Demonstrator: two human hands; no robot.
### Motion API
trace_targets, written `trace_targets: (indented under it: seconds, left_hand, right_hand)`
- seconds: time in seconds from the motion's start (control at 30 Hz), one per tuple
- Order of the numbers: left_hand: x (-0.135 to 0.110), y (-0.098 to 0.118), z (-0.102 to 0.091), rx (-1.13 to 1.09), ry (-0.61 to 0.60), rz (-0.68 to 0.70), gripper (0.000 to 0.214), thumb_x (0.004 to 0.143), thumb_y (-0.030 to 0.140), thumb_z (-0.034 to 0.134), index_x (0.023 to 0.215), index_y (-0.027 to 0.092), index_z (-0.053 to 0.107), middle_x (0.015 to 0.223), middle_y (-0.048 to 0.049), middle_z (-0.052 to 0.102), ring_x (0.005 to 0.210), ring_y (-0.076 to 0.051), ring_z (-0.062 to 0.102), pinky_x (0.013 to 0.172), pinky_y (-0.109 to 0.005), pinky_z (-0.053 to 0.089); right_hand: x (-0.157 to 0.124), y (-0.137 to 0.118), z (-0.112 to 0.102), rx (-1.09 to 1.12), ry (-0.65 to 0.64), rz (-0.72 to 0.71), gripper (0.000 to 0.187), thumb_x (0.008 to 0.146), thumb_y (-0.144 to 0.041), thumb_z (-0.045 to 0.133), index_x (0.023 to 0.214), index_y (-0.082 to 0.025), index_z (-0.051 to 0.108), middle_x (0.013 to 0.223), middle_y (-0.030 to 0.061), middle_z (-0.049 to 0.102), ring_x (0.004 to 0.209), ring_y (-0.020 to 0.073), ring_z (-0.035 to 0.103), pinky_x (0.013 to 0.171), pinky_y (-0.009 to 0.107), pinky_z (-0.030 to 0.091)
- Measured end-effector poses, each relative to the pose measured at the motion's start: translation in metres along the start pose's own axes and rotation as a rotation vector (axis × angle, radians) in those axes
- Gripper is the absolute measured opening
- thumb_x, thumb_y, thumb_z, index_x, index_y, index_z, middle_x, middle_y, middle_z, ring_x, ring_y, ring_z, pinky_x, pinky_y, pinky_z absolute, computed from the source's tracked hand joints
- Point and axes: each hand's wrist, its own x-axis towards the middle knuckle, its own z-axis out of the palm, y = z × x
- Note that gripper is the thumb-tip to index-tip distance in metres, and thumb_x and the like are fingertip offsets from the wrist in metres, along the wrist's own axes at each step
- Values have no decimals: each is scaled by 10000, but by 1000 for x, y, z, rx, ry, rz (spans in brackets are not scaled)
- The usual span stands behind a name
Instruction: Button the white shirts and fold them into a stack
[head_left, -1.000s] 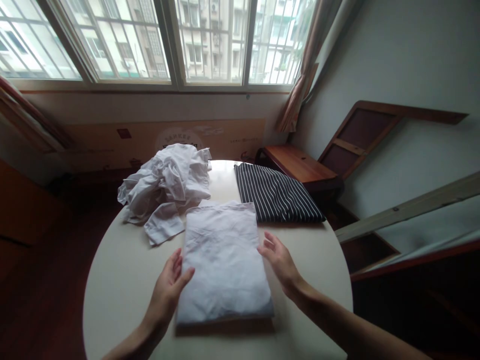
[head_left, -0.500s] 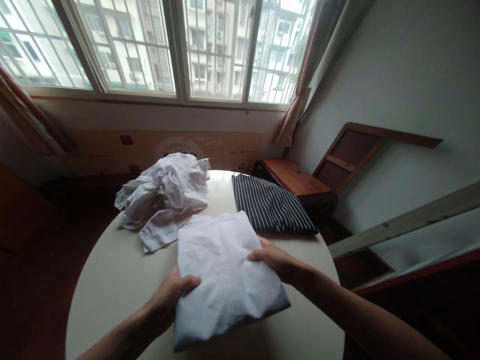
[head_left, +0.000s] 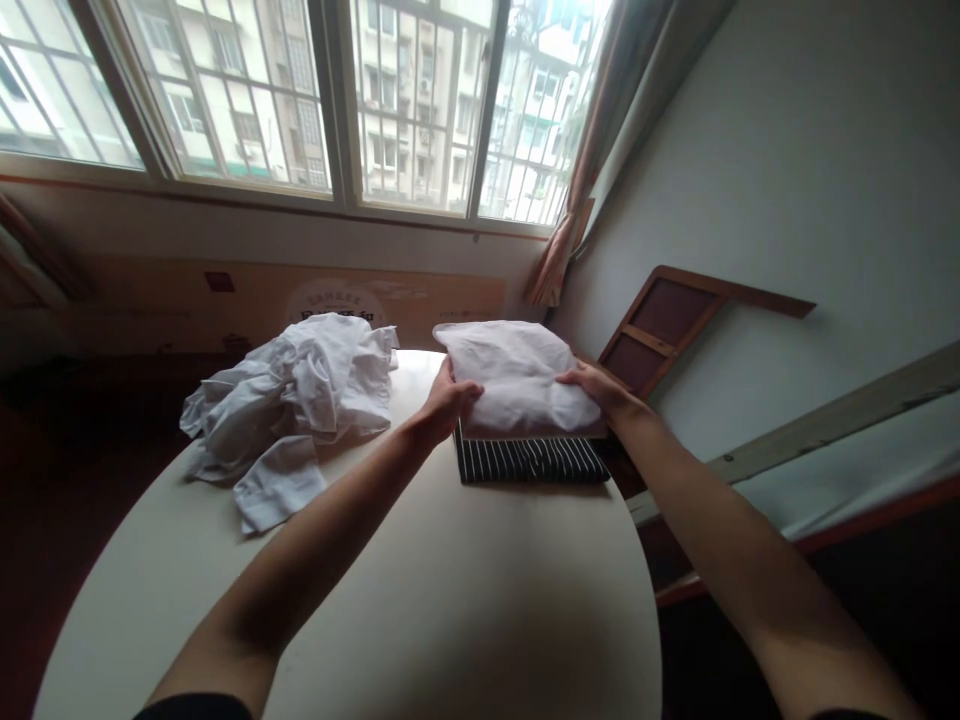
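Between my two hands is a folded white garment (head_left: 521, 375), held roughly flat above a folded black-and-white striped garment (head_left: 525, 462). My left hand (head_left: 451, 398) grips its left edge, thumb on top and fingers hidden beneath. On the opposite edge, my right hand (head_left: 600, 388) holds it the same way. The striped garment lies at the table's right side, its back part covered from view by the white one. Whether the two cloths touch, I cannot tell. A crumpled pile of white cloth (head_left: 300, 390) rests at the table's left, one flap hanging toward me.
The round cream table (head_left: 450, 590) stands below a barred window (head_left: 412, 110). At the right, a wooden frame with dark panels (head_left: 652, 320) leans by the wall, and a long pale beam (head_left: 810, 430) slants past the table's edge. A curtain (head_left: 559, 255) hangs at the window's right.
Both hands have carried the folded white garment forward and to the right, from the near middle of the table to over the striped garment. The view has shifted slightly.
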Motion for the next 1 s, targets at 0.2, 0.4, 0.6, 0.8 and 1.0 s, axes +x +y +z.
trace_targets:
  seconds: [0.2, 0.4, 0.6, 0.8, 1.0]
  left_hand:
    - [-9, -86, -37, 891, -28, -175, 797, 645, 261, 686, 1369, 110, 389, 1358, -217, 449, 1186, -334, 498, 960, -420, 427]
    - [-39, -98, -38, 1479, -438, 215, 661, 813, 445, 576, 1419, 285, 364, 1536, -99, 255, 1391, -341, 235, 1106, -527, 217]
    - [-36, -108, -46, 1572, -565, 195, 589, 877, 403, 502, 1435, 342, 323, 1519, -51, 311, 1391, -280, 276, 1111, -486, 249]
    - [-14, -107, -55, 1599, -520, 149, 536, 901, 368, 462, 1423, 311, 352, 1508, -74, 329, 1383, -282, 292, 1104, -491, 255]
    - [-28, -58, -89, 1620, -331, 332, 474, 861, 333, 542, 1321, 232, 488, 1449, -109, 407, 1348, -293, 329, 1104, -469, 255]
  right_hand:
    - [17, 89, -32, -436, 407, 297, 658, 697, -158, 646, 1319, -71, 452, 1109, 202, 628, 904, 266, 641, 762, 375, 530]
    - [-9, 121, 6, -1067, 551, -23, 584, 877, -502, 449, 1378, -201, 441, 1425, 170, 404, 1299, 371, 353, 1027, 570, 292]
    - [-12, 153, 34, -1292, 337, -68, 621, 909, -606, 300, 1405, -246, 404, 1471, 112, 368, 1351, 350, 258, 1033, 640, 187]
    - [26, 150, 30, -1364, 298, -151, 597, 918, -592, 301, 1402, -259, 411, 1462, 95, 399, 1339, 325, 297, 1050, 577, 220]
    - [40, 157, 32, -1369, 344, -190, 598, 918, -590, 295, 1384, -244, 440, 1449, 93, 419, 1335, 314, 305, 1054, 547, 228]
